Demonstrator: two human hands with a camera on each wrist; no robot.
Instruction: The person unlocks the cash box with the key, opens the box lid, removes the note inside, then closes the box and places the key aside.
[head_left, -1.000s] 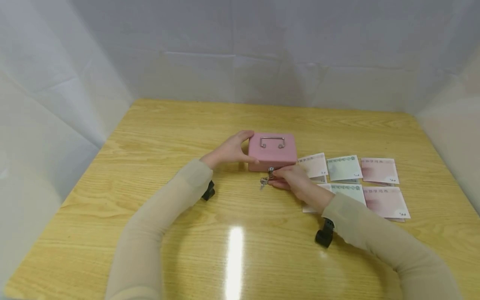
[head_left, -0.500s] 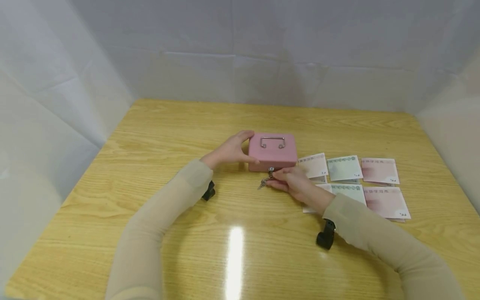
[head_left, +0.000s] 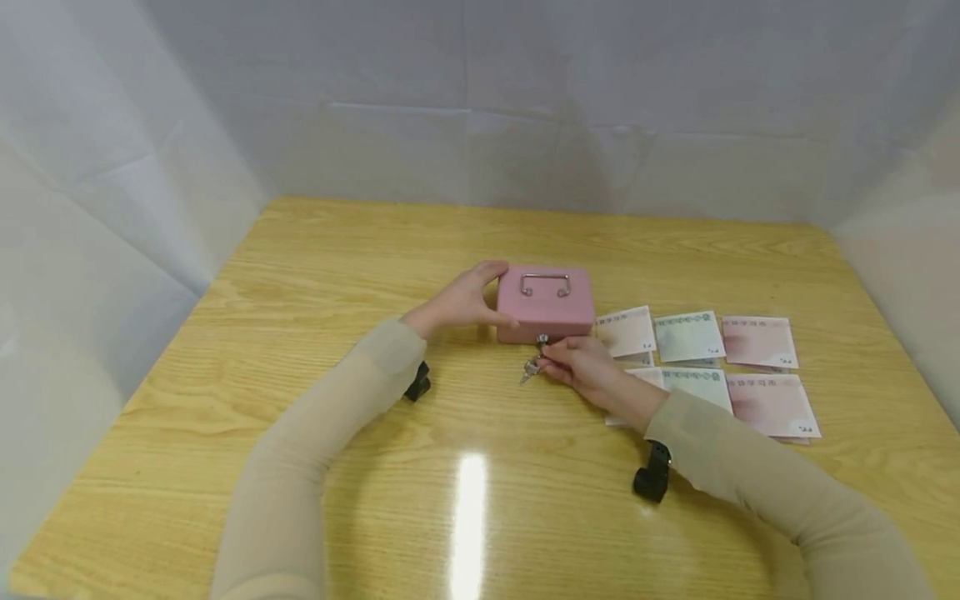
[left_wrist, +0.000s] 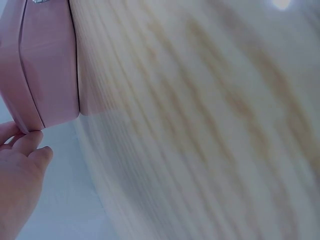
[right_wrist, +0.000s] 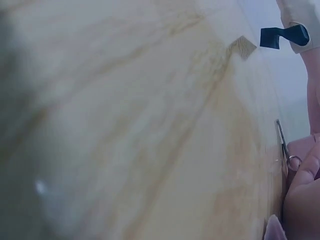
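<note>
A small pink cash box (head_left: 545, 302) with a metal handle (head_left: 545, 283) on its lid stands closed on the wooden table (head_left: 315, 275). My left hand (head_left: 465, 302) grips the box's left side, thumb at the front corner and fingers over the top edge; the same box side (left_wrist: 47, 65) and my left fingers (left_wrist: 20, 170) fill the left wrist view. My right hand (head_left: 573, 360) pinches a key (head_left: 542, 342) in the lock at the box's front, and a spare key (head_left: 528, 371) dangles from its ring (right_wrist: 292, 161).
Several pink and pale green banknotes (head_left: 705, 350) lie in two rows right of the box, partly under my right forearm. White fabric walls (head_left: 480, 100) close in the table on three sides. A light glare (head_left: 468, 517) marks the near tabletop.
My right hand's fingers have shifted a little at the key, and the dangling key has swung slightly. The box and my left hand have stayed put.
</note>
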